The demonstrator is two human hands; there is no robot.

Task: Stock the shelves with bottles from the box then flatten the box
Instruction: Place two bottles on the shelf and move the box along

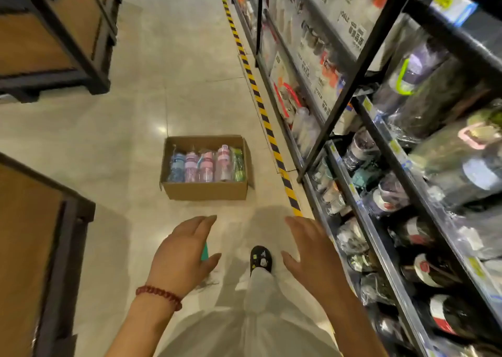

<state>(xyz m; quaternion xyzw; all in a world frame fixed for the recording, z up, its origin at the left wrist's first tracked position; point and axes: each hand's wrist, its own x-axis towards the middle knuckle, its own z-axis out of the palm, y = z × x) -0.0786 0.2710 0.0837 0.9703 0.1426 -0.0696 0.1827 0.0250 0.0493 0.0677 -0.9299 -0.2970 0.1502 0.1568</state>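
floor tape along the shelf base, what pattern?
Diagonal yellow and black stripes on the floor tape, running along the shelves. Head view, the only one, shows it clearly.

Little could be read; dark printed characters stood on the pale packages [353, 35] on the upper right shelves, too blurred to make out; small yellow price tags [367, 104] sat on the shelf [385, 150] rails, their print illegible; the cardboard box [207, 191] showed no lettering.
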